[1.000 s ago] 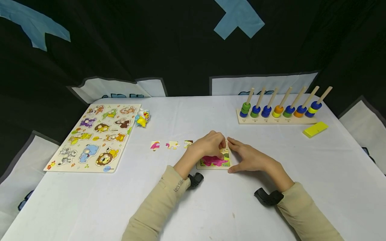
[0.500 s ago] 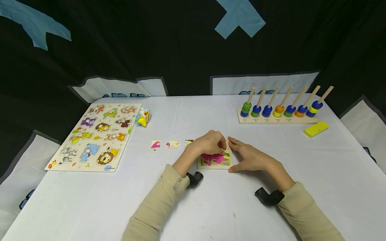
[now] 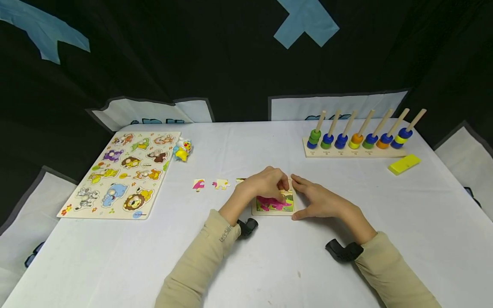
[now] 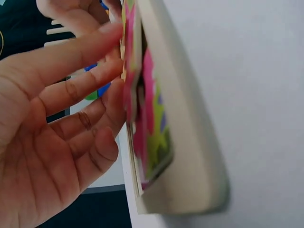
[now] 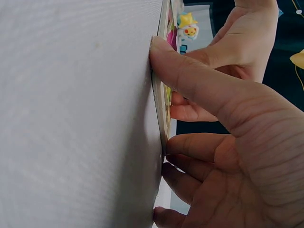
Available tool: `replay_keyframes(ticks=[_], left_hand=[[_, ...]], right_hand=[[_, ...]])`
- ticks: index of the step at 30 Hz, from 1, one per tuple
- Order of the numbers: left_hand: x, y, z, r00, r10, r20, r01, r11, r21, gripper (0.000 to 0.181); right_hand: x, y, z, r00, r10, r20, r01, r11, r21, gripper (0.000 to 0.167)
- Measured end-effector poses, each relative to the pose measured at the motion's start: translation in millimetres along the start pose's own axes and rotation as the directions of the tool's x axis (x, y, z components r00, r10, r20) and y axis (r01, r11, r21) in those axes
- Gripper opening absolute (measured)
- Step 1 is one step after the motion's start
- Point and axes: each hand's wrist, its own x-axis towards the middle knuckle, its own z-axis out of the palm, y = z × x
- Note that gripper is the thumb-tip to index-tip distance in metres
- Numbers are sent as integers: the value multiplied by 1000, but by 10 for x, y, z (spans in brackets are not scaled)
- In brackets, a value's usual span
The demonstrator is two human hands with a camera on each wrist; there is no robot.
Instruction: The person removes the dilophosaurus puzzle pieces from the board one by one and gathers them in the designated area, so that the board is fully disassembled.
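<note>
A small wooden puzzle board (image 3: 272,213) with a pink and green picture lies near the table's middle. My left hand (image 3: 265,184) is over it from the left and hides part of the picture. In the left wrist view, its thumb and fingertips pinch a pink puzzle piece (image 4: 129,90), tilted and partly overlapping the other pieces on the board (image 4: 190,156). My right hand (image 3: 325,202) holds the board's right side between the thumb at the near corner and a finger at the far corner; the right wrist view shows the thumb against the board's edge (image 5: 160,107).
Left of the board lie loose pieces, one pink (image 3: 198,184), one pale (image 3: 221,184), another partly behind the left wrist. Farther left are a large animal board (image 3: 148,209) and a small toy (image 3: 182,150). A bead rack (image 3: 346,154) and yellow block (image 3: 404,164) stand back right.
The pink piece under my left fingers has shifted from its earlier lie, and slightly again since half a second ago. My left wrist has moved slightly left; my right hand keeps its place.
</note>
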Motion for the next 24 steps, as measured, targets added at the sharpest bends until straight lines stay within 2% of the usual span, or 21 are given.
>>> replay_keyframes(ticks=[6,14,24], left_hand=[[-7,-37,-24,1000,-16,-18,16,1000,-16,12],[23,-71,-21,999,-23,-22,22,999,-27,13],[-10,-90,-47,999,13,-31,-13,1000,1,7]], right_hand=[[0,-4,3,1000,4,-1,-4,1000,5,98],[6,-14,3,1000,12,-1,-12,1000,9,99],[4,-12,3,1000,18,2,-18,1000,11,99]])
